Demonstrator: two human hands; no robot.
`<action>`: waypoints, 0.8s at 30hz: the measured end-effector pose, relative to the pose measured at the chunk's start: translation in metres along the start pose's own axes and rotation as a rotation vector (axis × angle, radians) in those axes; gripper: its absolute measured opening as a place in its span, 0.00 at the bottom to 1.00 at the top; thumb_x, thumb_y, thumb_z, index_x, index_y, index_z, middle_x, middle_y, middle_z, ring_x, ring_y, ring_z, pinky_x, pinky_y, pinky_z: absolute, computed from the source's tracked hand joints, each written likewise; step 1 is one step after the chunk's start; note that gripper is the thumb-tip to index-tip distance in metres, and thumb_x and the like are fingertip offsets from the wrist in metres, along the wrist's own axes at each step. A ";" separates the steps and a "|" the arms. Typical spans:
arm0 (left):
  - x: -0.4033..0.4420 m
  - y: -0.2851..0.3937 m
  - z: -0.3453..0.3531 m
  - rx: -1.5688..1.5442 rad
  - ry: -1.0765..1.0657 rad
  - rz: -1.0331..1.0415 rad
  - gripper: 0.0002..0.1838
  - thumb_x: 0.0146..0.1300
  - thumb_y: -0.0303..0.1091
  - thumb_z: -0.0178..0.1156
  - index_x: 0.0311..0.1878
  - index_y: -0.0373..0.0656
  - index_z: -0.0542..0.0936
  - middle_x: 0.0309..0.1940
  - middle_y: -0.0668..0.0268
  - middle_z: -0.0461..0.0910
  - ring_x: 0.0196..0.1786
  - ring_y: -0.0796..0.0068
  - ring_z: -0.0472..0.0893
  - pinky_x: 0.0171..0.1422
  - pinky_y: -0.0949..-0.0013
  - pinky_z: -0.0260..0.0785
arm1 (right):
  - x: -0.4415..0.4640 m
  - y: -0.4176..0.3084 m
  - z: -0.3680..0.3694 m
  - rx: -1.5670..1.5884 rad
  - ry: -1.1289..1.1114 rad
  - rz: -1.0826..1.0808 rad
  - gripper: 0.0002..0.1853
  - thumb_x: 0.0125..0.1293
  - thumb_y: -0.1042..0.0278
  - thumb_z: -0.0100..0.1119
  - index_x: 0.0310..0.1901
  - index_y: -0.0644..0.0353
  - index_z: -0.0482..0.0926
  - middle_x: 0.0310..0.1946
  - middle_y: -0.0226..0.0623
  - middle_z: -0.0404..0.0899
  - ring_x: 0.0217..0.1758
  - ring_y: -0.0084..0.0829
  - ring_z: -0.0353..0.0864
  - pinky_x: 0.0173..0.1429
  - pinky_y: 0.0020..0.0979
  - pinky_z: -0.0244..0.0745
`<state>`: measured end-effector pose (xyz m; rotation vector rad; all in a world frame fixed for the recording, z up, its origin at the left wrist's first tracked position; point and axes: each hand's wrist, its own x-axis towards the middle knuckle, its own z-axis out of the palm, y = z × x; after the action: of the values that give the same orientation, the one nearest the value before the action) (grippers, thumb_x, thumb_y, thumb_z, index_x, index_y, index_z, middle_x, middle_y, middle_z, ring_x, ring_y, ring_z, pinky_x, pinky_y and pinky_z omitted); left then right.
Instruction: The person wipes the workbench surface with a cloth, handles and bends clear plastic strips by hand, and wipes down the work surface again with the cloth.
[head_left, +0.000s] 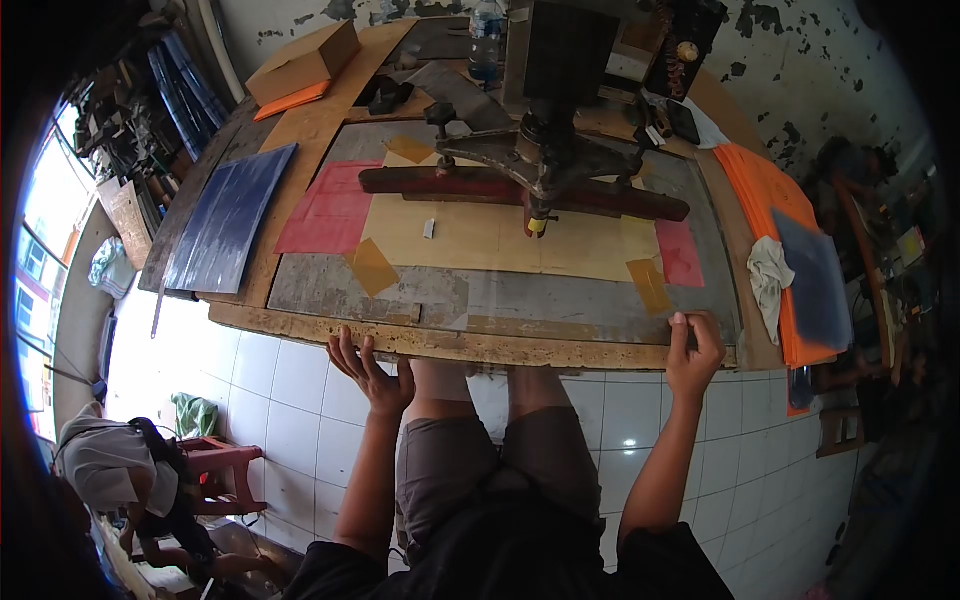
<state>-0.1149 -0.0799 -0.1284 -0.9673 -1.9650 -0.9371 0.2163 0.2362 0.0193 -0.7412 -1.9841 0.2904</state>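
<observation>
From my end, head view only. Left hand [372, 380] at the front wooden edge [500, 343]: fingers spread wide, tips against the wood, nothing seen in the grasp. Right hand [697, 350] at the same edge, near its right end: thumb and forefinger narrow, tips almost meeting; whether something thin sits between them I cannot tell.

Grey board [320, 290] lies just behind the edge. On it, a yellow sheet [480, 240] with a small white tag [429, 228]; a pink sheet [325, 205] at its left end, a second pink sheet [680, 250] at its right. Press [540, 165] stands above, red bar [440, 185] crossing over the yellow sheet; contact I can't judge.

Left of the board I log a blue sheet [235, 220]; right, an orange stack [755, 200] and pale cloth [770, 275]. Lower left, another person [105, 470] beside a red stool [225, 465].
</observation>
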 end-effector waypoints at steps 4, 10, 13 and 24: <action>0.000 0.001 0.000 -0.005 0.004 0.003 0.34 0.73 0.48 0.63 0.76 0.41 0.67 0.84 0.37 0.57 0.87 0.25 0.50 0.86 0.19 0.41 | 0.000 -0.001 0.000 0.011 -0.008 0.015 0.08 0.77 0.75 0.66 0.37 0.68 0.82 0.34 0.39 0.85 0.37 0.37 0.84 0.45 0.35 0.77; 0.000 0.000 0.000 0.000 0.004 0.003 0.34 0.73 0.48 0.63 0.75 0.41 0.67 0.85 0.37 0.56 0.87 0.24 0.50 0.87 0.19 0.40 | -0.002 0.002 0.000 0.018 -0.011 0.033 0.08 0.76 0.76 0.67 0.37 0.67 0.81 0.35 0.40 0.85 0.38 0.39 0.84 0.46 0.37 0.78; 0.000 0.000 0.001 -0.004 0.003 0.001 0.34 0.73 0.48 0.63 0.75 0.40 0.67 0.85 0.37 0.56 0.87 0.24 0.50 0.87 0.19 0.40 | -0.002 0.002 0.000 0.016 -0.009 0.031 0.08 0.75 0.76 0.67 0.36 0.67 0.81 0.35 0.40 0.85 0.38 0.40 0.84 0.46 0.37 0.78; 0.000 0.000 -0.001 -0.007 -0.013 0.009 0.38 0.78 0.50 0.61 0.82 0.44 0.61 0.87 0.39 0.53 0.89 0.26 0.46 0.88 0.20 0.37 | -0.001 0.002 0.001 0.016 -0.004 0.018 0.09 0.75 0.76 0.67 0.35 0.67 0.81 0.34 0.40 0.84 0.37 0.40 0.84 0.45 0.37 0.78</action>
<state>-0.1141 -0.0804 -0.1281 -0.9885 -1.9675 -0.9356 0.2172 0.2372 0.0170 -0.7499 -1.9777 0.3183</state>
